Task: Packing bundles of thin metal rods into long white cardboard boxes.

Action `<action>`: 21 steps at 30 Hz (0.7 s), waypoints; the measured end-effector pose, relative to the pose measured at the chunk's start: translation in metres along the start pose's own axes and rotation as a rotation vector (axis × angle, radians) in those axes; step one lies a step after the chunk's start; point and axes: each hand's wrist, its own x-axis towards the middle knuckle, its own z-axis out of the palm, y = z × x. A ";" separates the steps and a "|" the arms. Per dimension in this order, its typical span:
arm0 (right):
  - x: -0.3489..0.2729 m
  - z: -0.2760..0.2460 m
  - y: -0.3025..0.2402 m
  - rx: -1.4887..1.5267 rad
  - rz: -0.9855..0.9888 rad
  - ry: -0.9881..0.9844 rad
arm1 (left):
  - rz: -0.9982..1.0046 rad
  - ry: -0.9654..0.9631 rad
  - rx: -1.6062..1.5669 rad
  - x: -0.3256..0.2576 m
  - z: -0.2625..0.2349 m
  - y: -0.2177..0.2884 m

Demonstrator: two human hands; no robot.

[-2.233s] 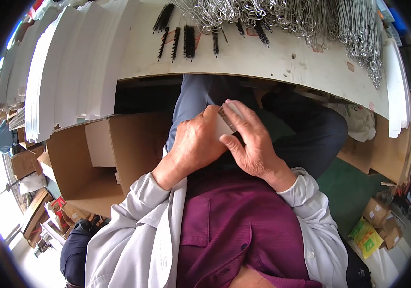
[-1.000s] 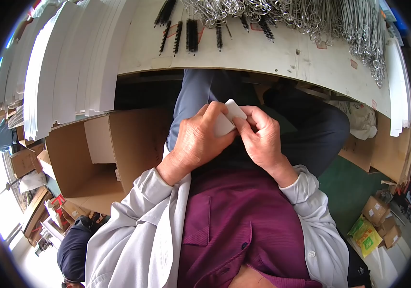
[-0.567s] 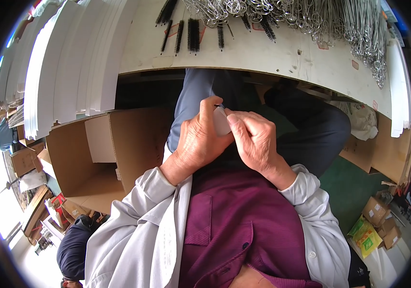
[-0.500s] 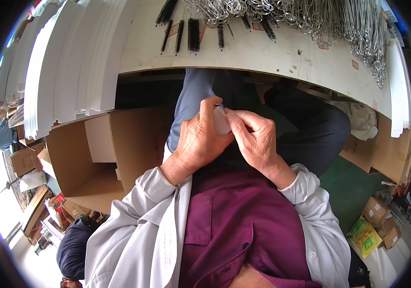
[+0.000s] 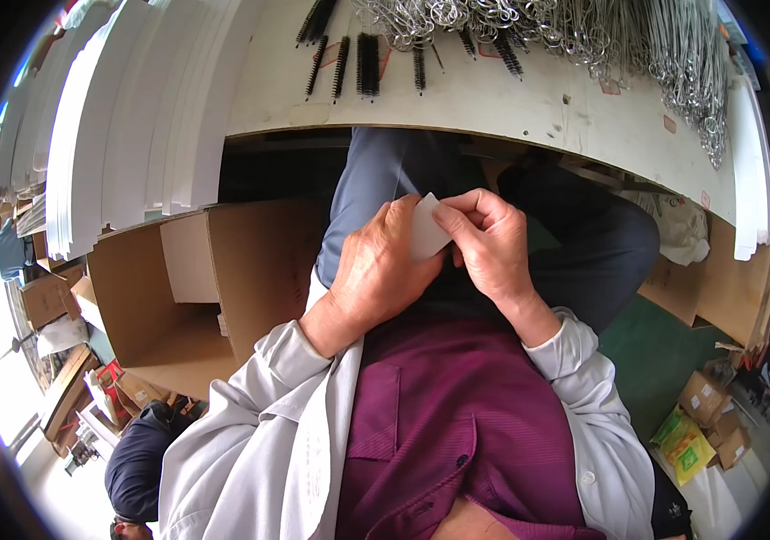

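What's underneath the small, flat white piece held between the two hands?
Past its upper edge, dark grey cloth trousers show below. The left hand and right hand partly cover the white piece; its underside and anything directly beneath are hidden.

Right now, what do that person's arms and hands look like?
The long sleeves are pale grey, loose and wrinkled. The left hand and right hand are bare, with no gloves or rings showing.

The left hand (image 5: 381, 263), back upward, curls just beside the right hand (image 5: 493, 241), bent into a pinch.
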 end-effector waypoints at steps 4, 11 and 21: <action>0.001 -0.003 0.001 0.046 0.072 0.002 | 0.008 0.008 -0.023 0.000 0.002 -0.001; 0.003 -0.006 -0.001 0.102 0.089 0.008 | 0.072 0.028 -0.017 -0.001 0.004 -0.002; -0.007 -0.002 0.010 -0.195 -0.281 0.016 | 0.039 0.075 -0.025 0.001 0.002 -0.004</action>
